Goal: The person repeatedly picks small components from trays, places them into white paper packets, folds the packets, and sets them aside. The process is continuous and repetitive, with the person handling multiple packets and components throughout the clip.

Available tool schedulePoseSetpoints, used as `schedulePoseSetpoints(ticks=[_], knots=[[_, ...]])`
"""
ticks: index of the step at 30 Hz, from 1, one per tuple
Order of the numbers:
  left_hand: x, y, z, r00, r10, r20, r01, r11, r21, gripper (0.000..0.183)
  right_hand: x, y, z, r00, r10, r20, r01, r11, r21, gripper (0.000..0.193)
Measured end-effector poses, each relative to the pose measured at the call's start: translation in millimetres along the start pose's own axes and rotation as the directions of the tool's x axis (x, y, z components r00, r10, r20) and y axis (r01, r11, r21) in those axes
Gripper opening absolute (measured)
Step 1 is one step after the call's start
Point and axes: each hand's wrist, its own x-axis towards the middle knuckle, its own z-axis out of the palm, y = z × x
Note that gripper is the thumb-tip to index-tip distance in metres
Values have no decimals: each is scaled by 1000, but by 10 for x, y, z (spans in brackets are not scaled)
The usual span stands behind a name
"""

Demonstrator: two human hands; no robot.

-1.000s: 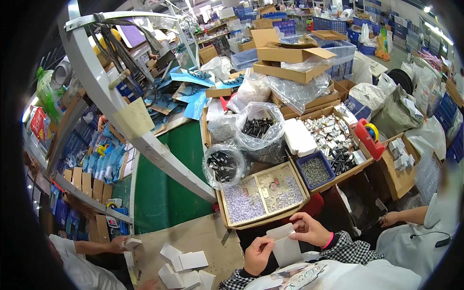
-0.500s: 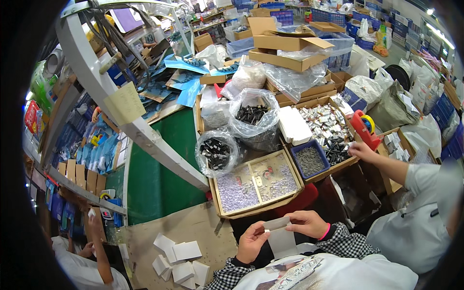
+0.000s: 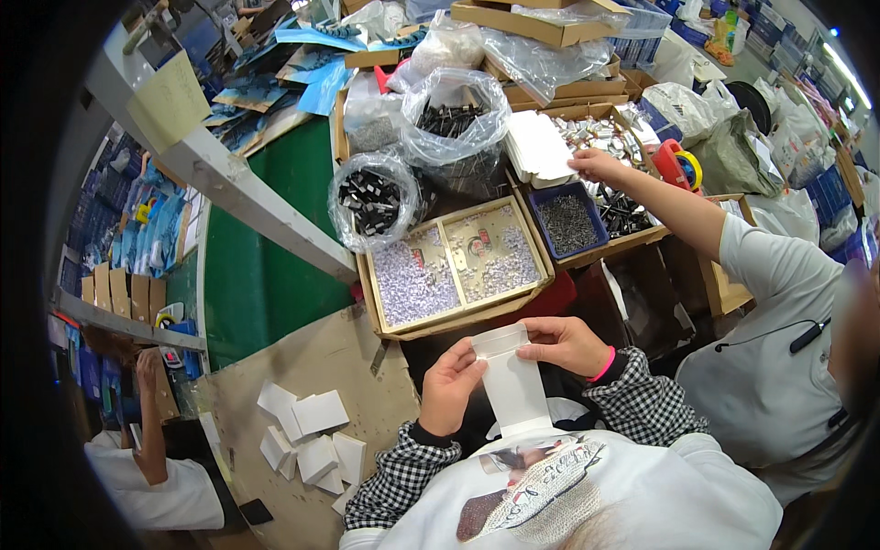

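In front of my chest, a flat white paper box blank (image 3: 516,394) hangs between both hands, its creased top flap bent. My left hand (image 3: 447,387) pinches its upper left corner between thumb and fingers. At the upper right corner, my right hand (image 3: 570,348) does the same, thumb on the near face. Several small folded white boxes (image 3: 319,412) lie in a loose pile on the brown board to my left. Beyond my hands stands a two-part wooden tray (image 3: 451,259) scattered with small pale pieces.
A co-worker's hand (image 3: 596,165) touches a stack of white cards (image 3: 534,147) at the right. Around it are a blue bin (image 3: 596,240) of small metal parts and clear bags (image 3: 374,240) of black parts. A grey metal post (image 3: 266,211) slants across the left.
The scene has shifted up and left in view. I still hold the blank, now showing more of its length. The co-worker's hand has moved left from the carton's right side to the white cards.
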Motion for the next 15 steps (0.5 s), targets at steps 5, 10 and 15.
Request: schedulePoseSetpoints(ticks=[5,10,15], knots=[[44,-138,-57,999,45,18,-46,998,51,36,-13,121,4,1000,-10,-23,11,999,41,40],[-25,-85,24,994,-98,46,101,992,-71,34,-4,167,-76,999,-12,42,7,993,114,40],[17,-44,-1,992,-63,107,67,997,-33,27,-14,187,-49,998,-32,45,28,995,92,32]])
